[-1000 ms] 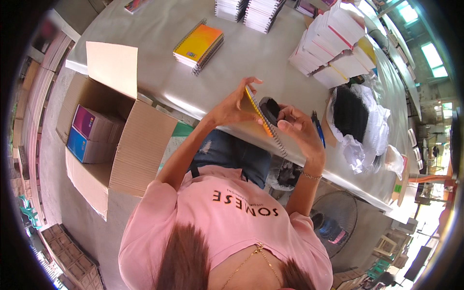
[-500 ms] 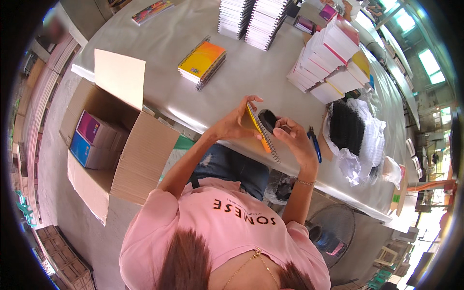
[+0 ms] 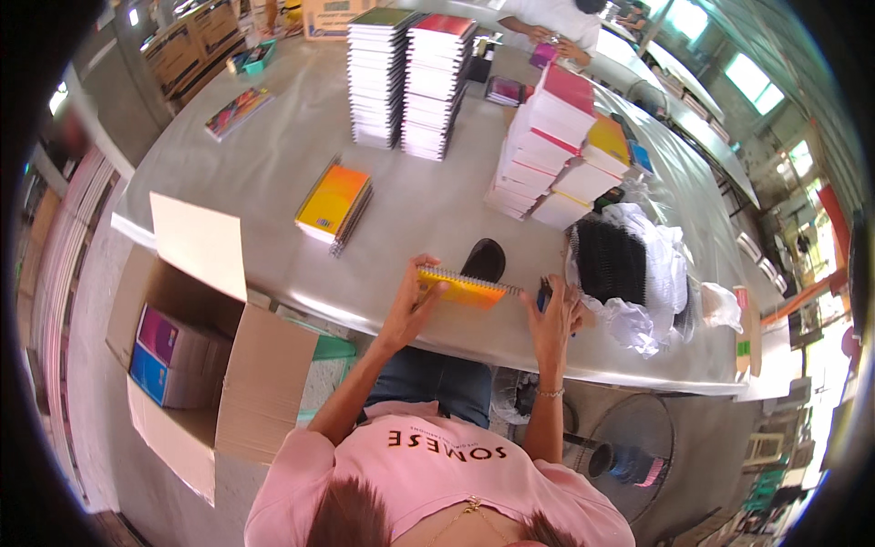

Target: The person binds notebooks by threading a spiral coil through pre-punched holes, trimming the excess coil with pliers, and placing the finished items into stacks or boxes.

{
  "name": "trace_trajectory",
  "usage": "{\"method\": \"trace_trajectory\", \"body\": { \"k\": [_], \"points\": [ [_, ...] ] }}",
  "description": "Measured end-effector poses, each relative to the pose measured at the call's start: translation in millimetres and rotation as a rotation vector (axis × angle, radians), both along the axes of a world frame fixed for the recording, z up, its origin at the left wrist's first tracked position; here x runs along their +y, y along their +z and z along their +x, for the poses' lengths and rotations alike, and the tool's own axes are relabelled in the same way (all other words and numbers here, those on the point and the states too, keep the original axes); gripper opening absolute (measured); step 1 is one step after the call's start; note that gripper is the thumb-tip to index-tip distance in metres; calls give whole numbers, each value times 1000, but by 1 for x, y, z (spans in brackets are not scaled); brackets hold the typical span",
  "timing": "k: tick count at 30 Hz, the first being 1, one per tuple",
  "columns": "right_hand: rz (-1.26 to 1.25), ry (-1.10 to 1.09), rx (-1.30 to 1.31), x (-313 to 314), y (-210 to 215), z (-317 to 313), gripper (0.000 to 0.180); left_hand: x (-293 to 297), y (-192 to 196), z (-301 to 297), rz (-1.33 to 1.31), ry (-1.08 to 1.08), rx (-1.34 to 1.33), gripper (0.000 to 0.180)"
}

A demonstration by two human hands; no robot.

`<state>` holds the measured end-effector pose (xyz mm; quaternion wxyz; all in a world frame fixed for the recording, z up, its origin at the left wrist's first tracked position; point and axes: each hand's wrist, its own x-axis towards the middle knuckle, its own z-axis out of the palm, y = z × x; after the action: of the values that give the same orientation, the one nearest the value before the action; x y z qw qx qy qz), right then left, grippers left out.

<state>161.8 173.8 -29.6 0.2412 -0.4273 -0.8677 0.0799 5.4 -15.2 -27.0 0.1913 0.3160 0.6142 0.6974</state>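
- Cardboard box [image 3: 228, 365] sits open on my far left beside the table [image 3: 273, 173], a few purple and blue packs inside and much of it unfilled; I judge the packing only begun.
- Small stack of orange notebooks [image 3: 335, 202] lies alone on the table, well apart from my hands.
- Left hand [image 3: 412, 310] grips the left end of the spiral notebook [image 3: 463, 288].
- That notebook is yellow-orange with a wire spine, held flat just over the table's near edge.
- Right hand [image 3: 553, 321] closes on its right end, a blue pen just beside it.
- Tall notebook stacks [image 3: 410, 82] remain unhandled behind; black spirals in a plastic bag [image 3: 629, 269] lie to the right.
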Motion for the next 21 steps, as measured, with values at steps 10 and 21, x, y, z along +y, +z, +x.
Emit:
{"method": "trace_trajectory", "body": {
  "k": [10, 21],
  "points": [
    [-189, -11, -22, -10, 6, 19, 64, -9, 10, -11, -102, -94, -95, 26],
    [-1876, 284, 1616, 12, 43, 62, 57, -8, 10, -27, -116, -55, 114, 25]
  ]
}}
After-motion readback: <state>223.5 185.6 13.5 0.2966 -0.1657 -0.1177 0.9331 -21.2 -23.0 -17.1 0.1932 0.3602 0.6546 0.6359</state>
